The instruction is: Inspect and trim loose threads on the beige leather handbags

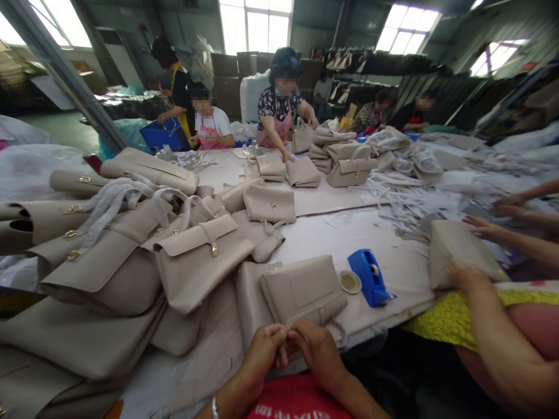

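My left hand (pixel 264 349) and my right hand (pixel 318 352) meet at the table's front edge, fingers closed and fingertips together. Whatever they pinch, if anything, is too small or hidden to make out. Just beyond them a beige handbag (pixel 303 288) lies flat, its handle towards me near my right hand. It partly covers another beige bag (pixel 251 299) on its left. Right of the handbag sit a small round dish (pixel 350 282) and a blue tape dispenser (pixel 369 278).
Many beige handbags (pixel 201 244) with wrapped handles are heaped at left. A co-worker's hands (pixel 469 273) hold a beige bag (pixel 458 250) close on my right. White strips (pixel 406 203) lie beyond it. Across the table (pixel 323 227), another person (pixel 282 110) handles bags.
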`<state>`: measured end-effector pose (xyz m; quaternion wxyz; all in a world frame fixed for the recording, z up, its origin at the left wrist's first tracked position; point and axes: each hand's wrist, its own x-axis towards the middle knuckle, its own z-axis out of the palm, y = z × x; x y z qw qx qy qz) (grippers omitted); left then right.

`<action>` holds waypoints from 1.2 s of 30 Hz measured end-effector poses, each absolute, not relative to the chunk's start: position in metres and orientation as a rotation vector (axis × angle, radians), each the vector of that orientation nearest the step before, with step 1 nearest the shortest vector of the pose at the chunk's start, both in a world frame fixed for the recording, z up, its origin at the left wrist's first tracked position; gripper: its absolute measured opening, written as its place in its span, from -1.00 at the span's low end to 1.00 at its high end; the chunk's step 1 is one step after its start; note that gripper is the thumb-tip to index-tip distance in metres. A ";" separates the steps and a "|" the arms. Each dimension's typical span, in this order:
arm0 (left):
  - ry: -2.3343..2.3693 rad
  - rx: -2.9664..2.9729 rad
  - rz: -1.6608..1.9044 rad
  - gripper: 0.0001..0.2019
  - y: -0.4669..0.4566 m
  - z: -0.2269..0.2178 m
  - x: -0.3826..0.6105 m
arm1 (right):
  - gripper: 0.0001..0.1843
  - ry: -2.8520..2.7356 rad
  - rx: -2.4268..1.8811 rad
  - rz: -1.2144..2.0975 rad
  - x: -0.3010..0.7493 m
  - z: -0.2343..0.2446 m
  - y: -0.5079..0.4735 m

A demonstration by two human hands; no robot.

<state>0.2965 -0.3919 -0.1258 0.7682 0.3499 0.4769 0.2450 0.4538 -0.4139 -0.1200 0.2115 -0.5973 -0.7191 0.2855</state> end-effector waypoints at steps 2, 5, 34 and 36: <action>0.961 0.867 0.399 -0.47 -0.393 -0.134 0.293 | -0.59 -1.757 -1.654 1.073 0.469 -0.125 -0.423; 1.012 1.305 0.334 -0.61 -0.394 -0.151 0.291 | -0.52 -1.324 -1.748 1.306 0.493 -0.148 -0.446; 1.291 1.680 0.731 -0.57 -0.172 -0.072 0.299 | -0.38 -0.359 -1.405 1.545 0.579 -0.173 -0.447; 1.391 1.622 0.749 -0.52 -0.172 -0.091 0.278 | -0.37 -0.435 -1.414 1.580 0.578 -0.176 -0.435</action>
